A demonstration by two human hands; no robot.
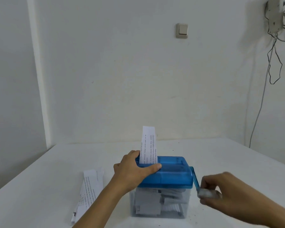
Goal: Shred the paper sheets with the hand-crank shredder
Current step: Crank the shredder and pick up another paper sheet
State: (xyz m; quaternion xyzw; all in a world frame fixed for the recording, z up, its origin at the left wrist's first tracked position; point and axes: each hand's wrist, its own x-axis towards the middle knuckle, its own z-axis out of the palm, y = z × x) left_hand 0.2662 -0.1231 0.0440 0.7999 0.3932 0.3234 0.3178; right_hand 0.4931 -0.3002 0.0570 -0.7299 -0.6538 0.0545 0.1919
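The step in hand is judged to be the cranking of a paper strip (148,143) through the hand-crank shredder (171,175). The strip stands upright in the feed slot at the left part of the blue top, with its lower end inside and most of its printed length visible above. The left hand (132,170) is laid over the left end of the top, the thumb stretched along the near side of the slot and the fingers curled over the far edge, so that the unit is gripped and held down. The strip rises just beside the thumb tip; whether it is touched cannot be told. The right hand (220,191) is closed in a pinch round the pale knob (206,193) at the low end of the crank arm (195,178), on the right side of the unit and well apart from the strip. For a clean pass, downward pressure should be applied by the left hand so that the clear bin (184,209) is not tipped or dragged toward the crank, and the knob should be turned in even, full circles. The thumb should be held clear of the slot. The bin appears well filled with shreds (148,206), so jamming is judged a risk. Further sheets (89,191) lie stacked on the table (40,186) to the left, near the left forearm.
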